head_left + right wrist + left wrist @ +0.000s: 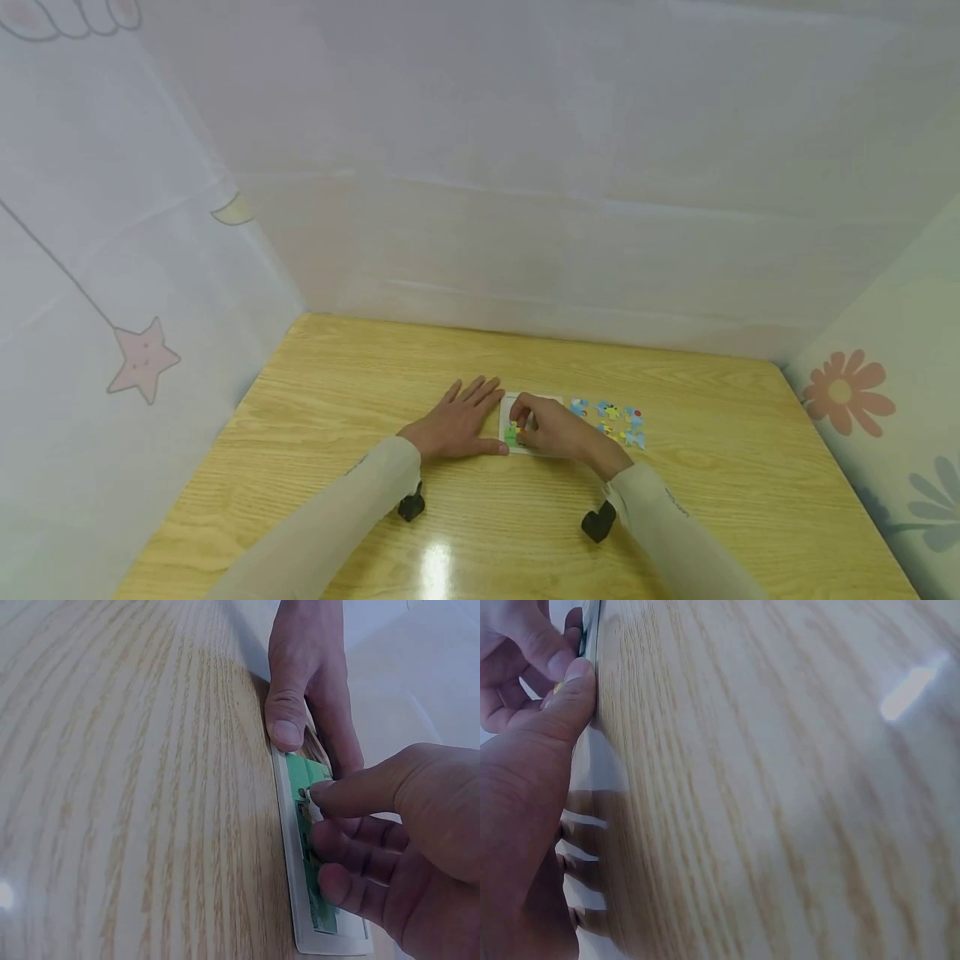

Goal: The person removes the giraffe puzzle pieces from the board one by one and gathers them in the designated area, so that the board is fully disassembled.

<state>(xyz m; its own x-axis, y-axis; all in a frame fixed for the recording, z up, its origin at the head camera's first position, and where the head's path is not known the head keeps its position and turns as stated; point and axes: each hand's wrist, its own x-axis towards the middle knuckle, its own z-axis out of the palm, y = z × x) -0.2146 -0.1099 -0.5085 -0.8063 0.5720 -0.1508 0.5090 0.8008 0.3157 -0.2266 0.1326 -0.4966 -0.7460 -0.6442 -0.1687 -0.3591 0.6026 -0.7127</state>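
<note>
A small jigsaw board point(504, 410) with a white rim lies on the wooden table, and green puzzle pieces point(322, 911) fill part of it in the right wrist view. My left hand point(457, 423) lies with spread fingers at the board's left side, its thumb touching the near left corner of the rim. Over the board, my right hand point(557, 429) pinches a small puzzle piece point(314, 809) between thumb and curled fingers, low against the green area. The fingers hide most of that piece. Right of the board lie several loose puzzle pieces point(635, 439), blue, yellow and red.
The wooden table point(375, 367) extends around the board on all sides. Pale printed cloth point(480, 233) hangs along its back and both sides. A black wrist camera point(597, 523) sits under the right cuff, another point(411, 505) under the left.
</note>
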